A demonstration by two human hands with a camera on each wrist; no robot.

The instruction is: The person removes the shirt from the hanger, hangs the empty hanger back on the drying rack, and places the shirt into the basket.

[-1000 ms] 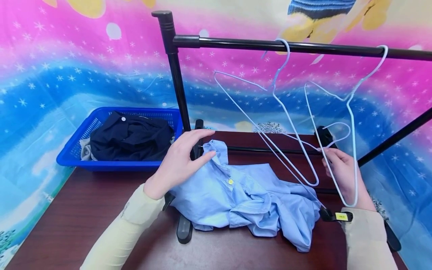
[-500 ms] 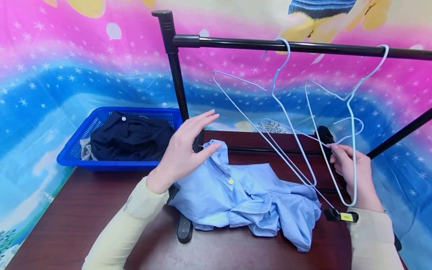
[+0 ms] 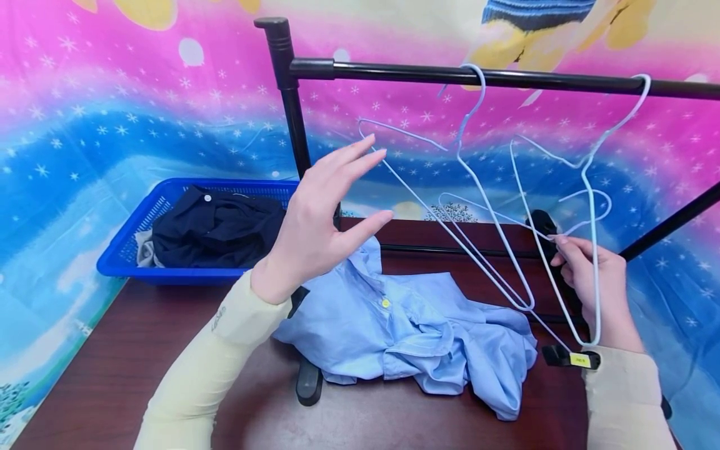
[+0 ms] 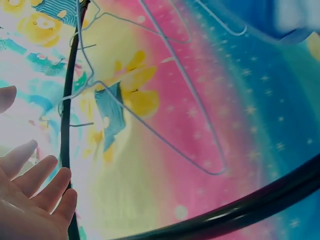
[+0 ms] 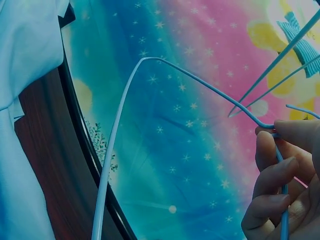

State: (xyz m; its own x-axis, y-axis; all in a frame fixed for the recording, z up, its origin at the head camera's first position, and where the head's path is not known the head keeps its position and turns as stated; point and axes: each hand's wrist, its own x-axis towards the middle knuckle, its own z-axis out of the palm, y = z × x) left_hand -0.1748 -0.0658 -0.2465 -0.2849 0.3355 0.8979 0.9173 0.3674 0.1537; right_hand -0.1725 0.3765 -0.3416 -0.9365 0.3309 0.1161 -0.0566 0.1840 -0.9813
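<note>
Beside the blue basket [image 3: 120, 250], the left hand [image 3: 317, 212] hovers with fingers spread, empty, above the light blue shirt [image 3: 405, 325] on the table [image 3: 112, 369], while the right hand [image 3: 596, 284] pinches a white wire hanger [image 3: 495, 215] under the black rail [image 3: 506, 78].

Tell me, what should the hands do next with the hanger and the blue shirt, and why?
Probably the left hand should drop to the blue shirt's collar and lift it. That hand hovers open and holds nothing, the shirt lies crumpled on the table, and the right hand grips a loose hanger beside it.
</note>
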